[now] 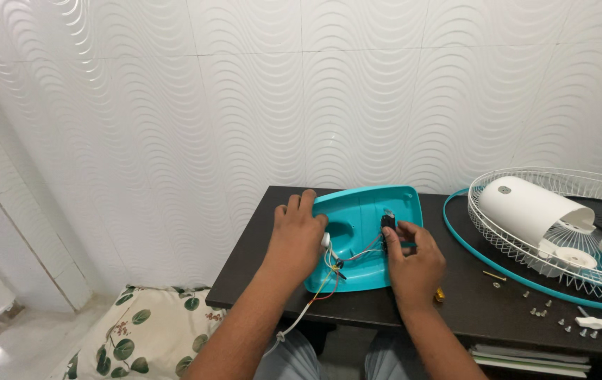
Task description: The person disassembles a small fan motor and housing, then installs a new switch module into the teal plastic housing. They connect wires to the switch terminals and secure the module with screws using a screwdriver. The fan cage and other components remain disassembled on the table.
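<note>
A turquoise plastic fan base lies upside down on the dark table, its hollow inside facing up. My left hand rests on the base's left edge, fingers curled over the rim. My right hand pinches a small black switch part inside the base. Red, white and dark wires run from that part across the hollow to the front edge, where a white cord hangs down off the table.
A white wire fan guard with a turquoise rim and a white motor cover lies at the right. Several loose screws and a small white clip sit near the front right. A leaf-print cushion lies on the floor.
</note>
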